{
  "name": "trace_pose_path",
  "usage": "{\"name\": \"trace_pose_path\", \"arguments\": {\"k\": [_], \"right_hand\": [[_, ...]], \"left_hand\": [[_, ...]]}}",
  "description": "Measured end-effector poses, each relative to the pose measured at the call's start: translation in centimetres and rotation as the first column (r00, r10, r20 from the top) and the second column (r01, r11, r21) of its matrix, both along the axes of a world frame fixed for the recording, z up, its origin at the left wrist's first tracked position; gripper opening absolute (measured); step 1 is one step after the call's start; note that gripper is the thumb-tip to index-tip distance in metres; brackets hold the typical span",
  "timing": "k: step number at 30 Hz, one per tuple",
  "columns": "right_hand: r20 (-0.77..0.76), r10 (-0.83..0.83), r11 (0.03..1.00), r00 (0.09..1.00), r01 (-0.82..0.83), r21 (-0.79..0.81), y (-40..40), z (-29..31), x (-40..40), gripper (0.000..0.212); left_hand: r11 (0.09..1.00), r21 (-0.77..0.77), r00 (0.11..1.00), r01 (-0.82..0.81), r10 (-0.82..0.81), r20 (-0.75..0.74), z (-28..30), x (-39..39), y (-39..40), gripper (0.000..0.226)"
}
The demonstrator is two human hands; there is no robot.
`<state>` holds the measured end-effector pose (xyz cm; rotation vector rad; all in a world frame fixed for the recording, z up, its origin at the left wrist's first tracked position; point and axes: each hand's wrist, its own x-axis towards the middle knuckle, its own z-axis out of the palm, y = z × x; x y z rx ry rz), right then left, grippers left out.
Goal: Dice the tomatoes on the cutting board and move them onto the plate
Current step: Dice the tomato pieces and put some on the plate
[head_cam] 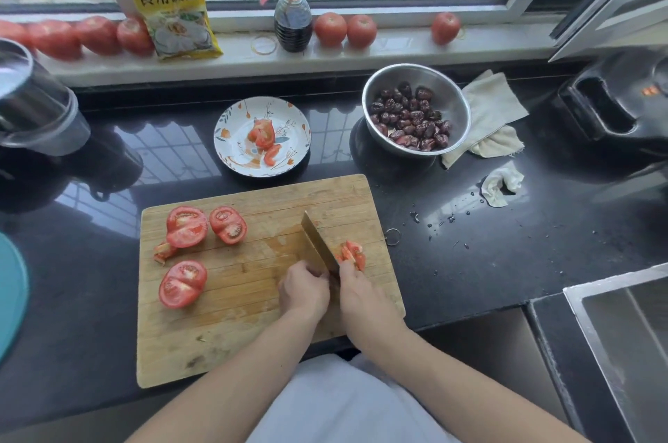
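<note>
A wooden cutting board [253, 334] lies on the black counter. Three tomato halves [187, 231] [228, 224] [182, 283] lie cut side up on its left part, with a small scrap [162, 252] beside them. A cleaver [318, 244] stands edge-down on the board, and my left hand [303, 289] grips it at the handle end. My right hand [361, 294] is just right of the blade, its fingertips touching a small pile of cut tomato pieces [353, 254]. A floral plate [231, 132] behind the board holds a few tomato pieces [262, 133].
A steel bowl of dried red dates [452, 99] stands right of the plate, with cloths [495, 106] and a crumpled tissue [500, 184] beyond. Whole tomatoes [330, 29], a spray bottle [292, 20] and a yellow packet [173, 5] line the sill. A sink [632, 334] is at the right.
</note>
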<state>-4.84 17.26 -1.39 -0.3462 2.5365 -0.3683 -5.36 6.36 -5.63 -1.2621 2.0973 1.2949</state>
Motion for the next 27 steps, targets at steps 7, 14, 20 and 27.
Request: {"name": "trace_pose_path", "arguments": {"k": [7,14,20,27], "right_hand": [[0.058,-0.294,0.938,0.954,0.3,-0.174,9.0,2.7,-3.2,0.009],[0.377,-0.396,0.801,0.837,0.516,-0.303,13.4,-1.5,-5.6,0.014],[0.473,-0.345,0.797,0.811,0.519,-0.308,12.3,-3.1,-5.6,0.015],[0.433,-0.348,0.829,0.831,0.489,-0.272,9.8,-3.5,-3.4,0.011]], "left_hand": [[0.955,0.201,0.975,-0.217,0.221,0.005,-0.8,1.0,-1.4,0.008],[0.882,0.33,0.937,-0.336,0.348,0.022,-0.6,0.3,-0.1,0.013],[0.863,0.374,0.931,-0.34,0.365,0.005,-1.2,-0.4,1.1,0.016],[0.903,0.339,0.957,-0.263,0.289,-0.027,-0.9,-1.6,1.6,0.018]]}}
